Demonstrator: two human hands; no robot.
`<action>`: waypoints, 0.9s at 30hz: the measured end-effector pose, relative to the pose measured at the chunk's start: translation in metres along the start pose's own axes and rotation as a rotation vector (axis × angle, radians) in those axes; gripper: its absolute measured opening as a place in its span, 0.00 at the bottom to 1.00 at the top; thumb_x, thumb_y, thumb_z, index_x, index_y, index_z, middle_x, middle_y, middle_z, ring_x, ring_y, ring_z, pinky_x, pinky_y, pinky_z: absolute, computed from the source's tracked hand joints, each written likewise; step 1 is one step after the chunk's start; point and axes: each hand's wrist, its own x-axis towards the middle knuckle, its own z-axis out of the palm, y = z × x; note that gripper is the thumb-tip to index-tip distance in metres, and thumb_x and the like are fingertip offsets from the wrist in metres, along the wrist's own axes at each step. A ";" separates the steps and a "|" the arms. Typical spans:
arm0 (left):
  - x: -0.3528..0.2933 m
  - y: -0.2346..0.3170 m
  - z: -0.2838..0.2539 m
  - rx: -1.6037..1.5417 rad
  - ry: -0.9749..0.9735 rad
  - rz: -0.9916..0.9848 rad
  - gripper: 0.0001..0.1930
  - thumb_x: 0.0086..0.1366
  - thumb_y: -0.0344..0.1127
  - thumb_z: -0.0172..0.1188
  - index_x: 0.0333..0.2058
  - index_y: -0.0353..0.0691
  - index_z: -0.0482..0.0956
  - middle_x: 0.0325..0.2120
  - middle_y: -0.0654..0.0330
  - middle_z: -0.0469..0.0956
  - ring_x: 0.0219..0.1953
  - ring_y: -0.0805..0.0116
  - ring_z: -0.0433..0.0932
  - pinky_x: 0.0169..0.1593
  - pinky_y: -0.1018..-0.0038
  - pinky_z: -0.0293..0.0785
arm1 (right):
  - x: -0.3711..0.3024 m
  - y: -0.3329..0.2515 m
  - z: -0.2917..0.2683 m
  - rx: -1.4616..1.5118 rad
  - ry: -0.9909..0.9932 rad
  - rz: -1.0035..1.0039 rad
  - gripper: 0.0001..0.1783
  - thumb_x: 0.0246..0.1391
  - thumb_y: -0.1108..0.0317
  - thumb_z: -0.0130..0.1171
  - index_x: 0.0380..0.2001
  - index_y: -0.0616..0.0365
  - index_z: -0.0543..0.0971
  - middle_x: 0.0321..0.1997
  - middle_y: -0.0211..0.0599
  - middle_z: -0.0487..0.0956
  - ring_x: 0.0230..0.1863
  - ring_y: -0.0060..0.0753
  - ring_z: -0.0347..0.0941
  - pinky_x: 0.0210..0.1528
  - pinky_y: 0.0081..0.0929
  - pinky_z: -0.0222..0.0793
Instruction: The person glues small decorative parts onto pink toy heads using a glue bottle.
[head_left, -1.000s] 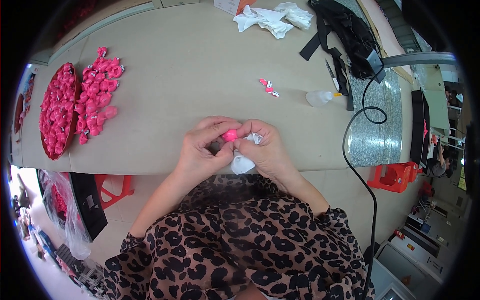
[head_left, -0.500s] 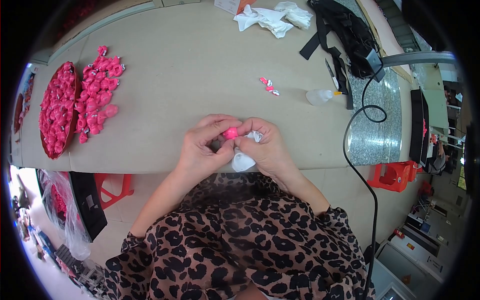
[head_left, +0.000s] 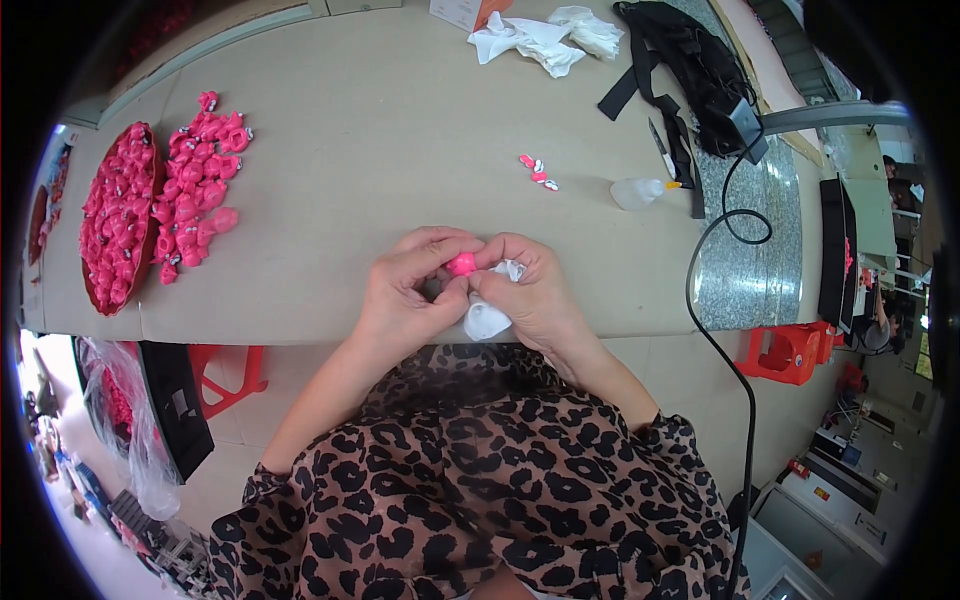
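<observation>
Close to the table's near edge, a small pink plastic piece [head_left: 461, 264] is held between my two hands. My left hand [head_left: 415, 285] is closed, with its thumb and fingers pinching the piece from the left. From the right, my right hand [head_left: 527, 290] is closed too, its fingertips against the piece. A crumpled white cloth [head_left: 485, 318] is tucked in the right hand and hangs below its fingers. The fingers cover much of the pink piece, so its full shape is hidden.
A red-brown tray [head_left: 157, 190] heaped with pink pieces stands at the left, beside a loose pile [head_left: 195, 190]. Ahead lie several tiny pink-and-white parts [head_left: 538, 172]. Rightward are a squeeze bottle [head_left: 636, 192], a knife [head_left: 662, 148], a black bag [head_left: 690, 60] and a cable [head_left: 752, 420]; white tissues [head_left: 530, 42] lie behind.
Both hands stay almost in place, still on the pink piece. The hanging cloth has shifted very slightly.
</observation>
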 end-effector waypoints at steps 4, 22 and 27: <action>0.000 0.001 0.000 0.008 -0.006 -0.011 0.18 0.47 0.15 0.47 0.39 0.30 0.72 0.42 0.54 0.66 0.39 0.72 0.70 0.39 0.81 0.69 | 0.000 0.000 0.000 0.010 -0.010 -0.005 0.04 0.43 0.79 0.52 0.26 0.63 0.71 0.25 0.30 0.73 0.24 0.14 0.68 0.25 0.13 0.64; 0.004 -0.001 0.003 -0.032 0.005 0.041 0.18 0.52 0.21 0.55 0.44 0.36 0.70 0.37 0.59 0.65 0.34 0.75 0.71 0.36 0.83 0.71 | 0.002 -0.007 -0.008 0.244 -0.047 0.107 0.07 0.47 0.74 0.53 0.31 0.65 0.70 0.26 0.34 0.73 0.24 0.18 0.70 0.25 0.14 0.68; 0.004 -0.002 0.006 -0.048 0.050 0.046 0.16 0.49 0.22 0.58 0.39 0.35 0.72 0.35 0.60 0.66 0.35 0.75 0.71 0.35 0.82 0.72 | 0.000 -0.009 -0.009 0.271 -0.064 0.107 0.07 0.47 0.75 0.52 0.31 0.66 0.70 0.26 0.34 0.73 0.24 0.18 0.70 0.24 0.14 0.68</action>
